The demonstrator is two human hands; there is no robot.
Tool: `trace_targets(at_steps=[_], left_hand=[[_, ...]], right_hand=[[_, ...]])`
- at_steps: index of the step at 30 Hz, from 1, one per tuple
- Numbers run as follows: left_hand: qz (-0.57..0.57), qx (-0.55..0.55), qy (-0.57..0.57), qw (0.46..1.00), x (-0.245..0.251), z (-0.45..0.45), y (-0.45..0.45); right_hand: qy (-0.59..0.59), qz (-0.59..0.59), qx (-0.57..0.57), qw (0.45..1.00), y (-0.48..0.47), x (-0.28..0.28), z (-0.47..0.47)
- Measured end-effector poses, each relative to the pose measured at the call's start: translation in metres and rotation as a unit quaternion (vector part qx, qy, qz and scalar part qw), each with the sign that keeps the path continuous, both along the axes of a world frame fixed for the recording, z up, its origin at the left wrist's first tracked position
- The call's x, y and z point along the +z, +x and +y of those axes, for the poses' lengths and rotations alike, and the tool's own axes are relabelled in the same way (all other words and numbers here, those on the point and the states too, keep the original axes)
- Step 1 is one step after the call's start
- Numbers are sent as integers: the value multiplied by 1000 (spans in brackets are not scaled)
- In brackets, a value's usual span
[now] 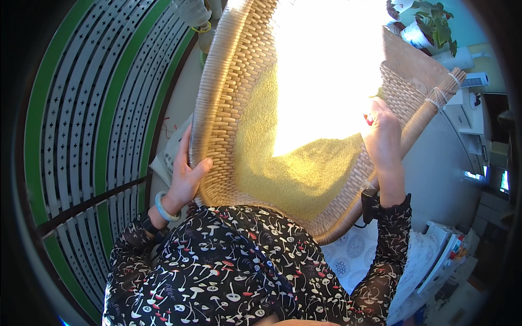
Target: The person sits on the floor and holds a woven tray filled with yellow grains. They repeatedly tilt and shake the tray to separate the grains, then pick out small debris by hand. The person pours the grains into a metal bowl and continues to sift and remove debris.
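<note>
A large woven winnowing basket (220,138) rests against my body, tilted, with a layer of small yellow grain (261,171), which looks like millet, spread over its bottom. My left hand (185,175) grips the thick bound rim at the left, thumb on the inside, a pale bangle (165,208) at the wrist. Over the right part of the basket is my right hand (381,130), its fingers bent together at the edge of a patch of glaring sunlight. A small red spot shows at these fingers; whether they pinch something is lost in the glare.
Slatted panels with green bands (104,122) stand along the left. A white sack (171,153) bearing writing lies beyond my left hand. A potted plant (436,28) is at the upper right. A white lace cloth (355,252) lies below the basket on the right, near white furniture.
</note>
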State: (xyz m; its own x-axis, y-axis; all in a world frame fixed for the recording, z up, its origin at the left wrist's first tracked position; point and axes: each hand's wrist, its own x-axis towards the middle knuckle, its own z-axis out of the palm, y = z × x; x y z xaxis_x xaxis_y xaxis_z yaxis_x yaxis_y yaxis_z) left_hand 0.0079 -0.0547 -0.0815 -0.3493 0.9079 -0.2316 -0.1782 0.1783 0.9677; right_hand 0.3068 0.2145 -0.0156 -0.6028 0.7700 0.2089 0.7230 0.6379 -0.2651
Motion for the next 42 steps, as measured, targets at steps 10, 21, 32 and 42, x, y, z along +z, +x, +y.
trace_targets(at_steps=[10, 21, 32, 42], left_hand=[[-11, 2, 3, 1000, -1, 0, 0], [-10, -1, 8, 1000, -1, -1, 1], [-32, 8, 16, 999, 0, 1, 2], [-7, 6, 12, 1000, -2, 1, 1]], right_hand=[[60, -73, 6, 996, -5, -7, 4], [-424, 364, -136, 818, 13, -6, -5], [-628, 490, -139, 589, 2, -23, -45], [-627, 490, -141, 590, -5, -18, -50]])
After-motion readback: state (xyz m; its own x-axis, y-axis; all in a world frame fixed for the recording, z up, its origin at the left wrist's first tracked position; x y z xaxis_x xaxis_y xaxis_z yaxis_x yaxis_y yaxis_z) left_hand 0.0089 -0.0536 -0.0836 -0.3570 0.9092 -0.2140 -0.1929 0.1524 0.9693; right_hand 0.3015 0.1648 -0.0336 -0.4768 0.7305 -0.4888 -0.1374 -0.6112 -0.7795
